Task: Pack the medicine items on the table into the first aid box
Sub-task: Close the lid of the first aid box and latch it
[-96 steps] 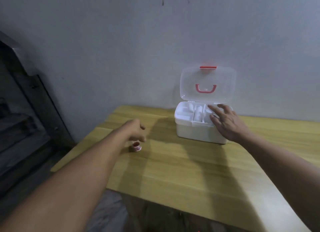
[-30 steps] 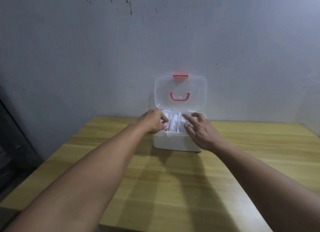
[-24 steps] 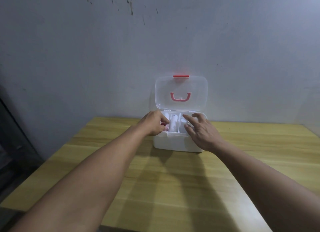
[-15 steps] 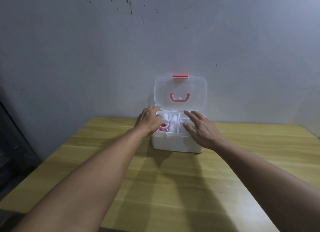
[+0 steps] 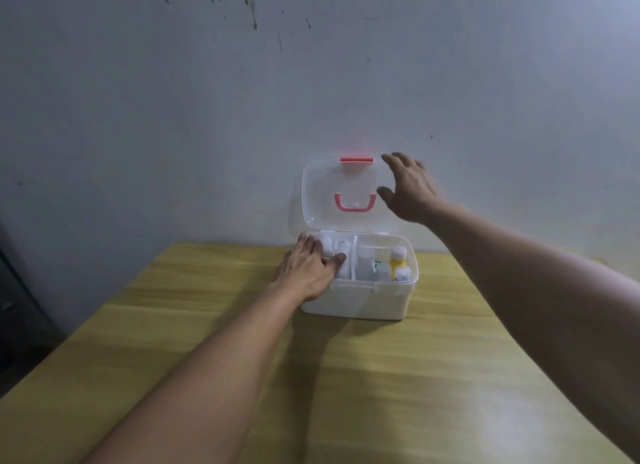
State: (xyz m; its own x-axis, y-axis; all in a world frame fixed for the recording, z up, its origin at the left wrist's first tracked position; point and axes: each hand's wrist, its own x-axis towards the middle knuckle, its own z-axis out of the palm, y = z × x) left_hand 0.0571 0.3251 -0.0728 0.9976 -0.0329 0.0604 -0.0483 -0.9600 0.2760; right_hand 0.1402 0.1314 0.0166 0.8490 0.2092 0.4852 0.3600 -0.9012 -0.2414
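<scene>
A white first aid box [image 5: 360, 302] stands open at the back of the wooden table [image 5: 346, 394]. Its clear lid [image 5: 322, 193], with a red handle [image 5: 355, 203] and red latch [image 5: 356, 159], stands upright against the wall. Inside I see white rolls [image 5: 343, 247] on the left and a yellow-and-white bottle [image 5: 397, 261] on the right. My left hand [image 5: 308, 269] lies flat on the box's left rim, fingers spread, holding nothing. My right hand [image 5: 408, 190] hovers open beside the lid's right edge, fingers apart.
A grey, speckled wall [image 5: 311, 83] rises right behind the box. The table's left edge drops off to a dark area [image 5: 20, 308]. No loose items show on the tabletop around the box.
The small red-and-white roll went from the table into the box's left compartment. My left hand let it go and flattened on the rim. My right hand rose from the box to the lid.
</scene>
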